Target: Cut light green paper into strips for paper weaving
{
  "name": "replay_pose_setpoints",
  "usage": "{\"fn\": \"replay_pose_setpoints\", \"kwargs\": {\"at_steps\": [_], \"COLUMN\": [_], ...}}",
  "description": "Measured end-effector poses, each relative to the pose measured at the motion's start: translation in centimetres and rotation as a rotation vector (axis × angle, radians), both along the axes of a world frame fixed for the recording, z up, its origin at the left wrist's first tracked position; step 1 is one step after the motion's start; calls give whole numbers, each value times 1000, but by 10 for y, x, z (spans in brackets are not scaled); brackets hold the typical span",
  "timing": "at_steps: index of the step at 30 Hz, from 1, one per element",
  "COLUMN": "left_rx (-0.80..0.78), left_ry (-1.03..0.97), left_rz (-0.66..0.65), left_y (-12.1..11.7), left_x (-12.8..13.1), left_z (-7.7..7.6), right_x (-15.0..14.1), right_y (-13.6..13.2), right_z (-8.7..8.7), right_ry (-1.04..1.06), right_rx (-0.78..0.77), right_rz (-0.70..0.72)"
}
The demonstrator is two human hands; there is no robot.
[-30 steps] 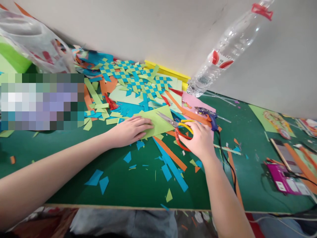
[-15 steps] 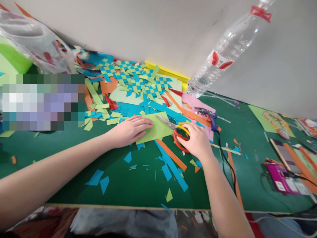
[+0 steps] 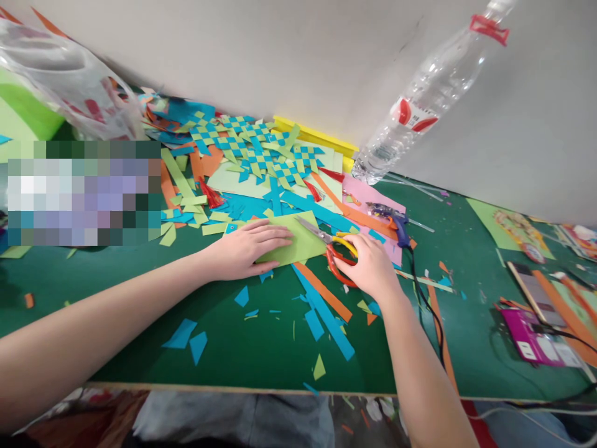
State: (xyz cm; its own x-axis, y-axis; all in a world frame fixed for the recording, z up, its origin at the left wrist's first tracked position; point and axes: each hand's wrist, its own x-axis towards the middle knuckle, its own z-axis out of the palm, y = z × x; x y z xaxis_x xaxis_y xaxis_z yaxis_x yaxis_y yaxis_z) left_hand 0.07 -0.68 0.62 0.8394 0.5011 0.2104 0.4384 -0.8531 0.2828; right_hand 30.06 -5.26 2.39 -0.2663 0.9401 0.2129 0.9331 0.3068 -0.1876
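Observation:
My left hand (image 3: 252,250) lies palm down on a sheet of light green paper (image 3: 303,249), its fingers stretched to the right and the thumb a little apart. The scissors (image 3: 326,238), with one yellow and one red handle, are in my right hand (image 3: 373,266). Its fingers are round the handles, partly hiding them. The blades point up and left, resting over the green paper near its top edge. Just below the paper lie a blue paper strip (image 3: 329,320) and an orange paper strip (image 3: 326,292).
Woven blue and green paper pieces (image 3: 256,155) are heaped behind my hands. A tilted-looking plastic bottle (image 3: 415,112) stands near the wall. A blue glue gun (image 3: 400,229), its black cord, a phone (image 3: 536,292) and a purple box (image 3: 527,336) lie to the right. Paper scraps are scattered about.
My left hand has slid slightly right over the green paper, and its fingers and thumb have spread a little. The scissors and my right hand have hardly moved.

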Motion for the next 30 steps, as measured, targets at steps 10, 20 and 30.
{"fn": "replay_pose_setpoints", "kwargs": {"at_steps": [10, 20, 30], "left_rx": [-7, -19, 1], "left_ry": [6, -17, -2], "left_rz": [-8, -3, -4], "left_y": [1, 0, 1], "left_x": [-1, 0, 0], "left_z": [-2, -1, -3], "right_x": [0, 0, -1], "right_y": [0, 1, 0], "right_z": [1, 1, 0], "right_ry": [14, -9, -5], "right_rx": [-50, -65, -50], "right_rz": [-10, -4, 4]}}
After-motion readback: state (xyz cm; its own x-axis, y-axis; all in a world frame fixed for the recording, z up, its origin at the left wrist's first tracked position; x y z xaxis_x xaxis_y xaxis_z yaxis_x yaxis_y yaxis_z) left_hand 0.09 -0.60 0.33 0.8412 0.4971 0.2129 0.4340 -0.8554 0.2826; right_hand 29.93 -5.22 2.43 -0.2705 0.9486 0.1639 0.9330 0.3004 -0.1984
